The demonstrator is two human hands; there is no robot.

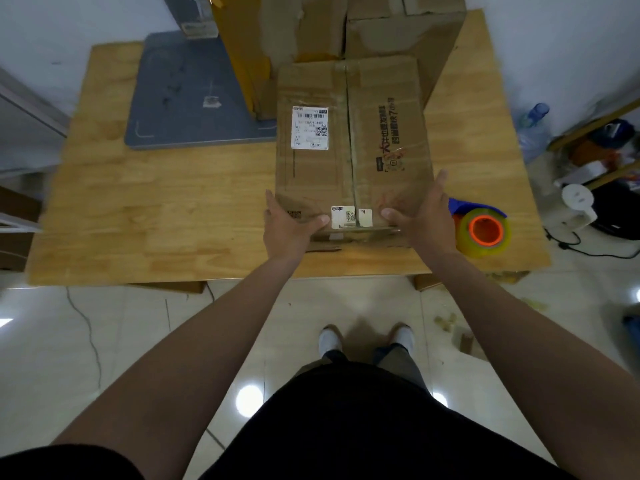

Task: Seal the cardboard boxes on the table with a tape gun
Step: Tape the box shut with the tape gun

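At the near end of the cardboard box [353, 140], left hand [287, 223] and right hand [424, 216] are bracing it, fingers straight along its sides, thumbs pressing on top. Tape gun [483, 230] is lying just right of the box. Advice: squaring flaps, closing centre seam before taping.

Brown cardboard box [353, 161], closed along centre seam, flat on counter [156, 202] near front edge; white shipping label [310, 128] on top. Blue tape gun [483, 220] with orange-cored roll just right.
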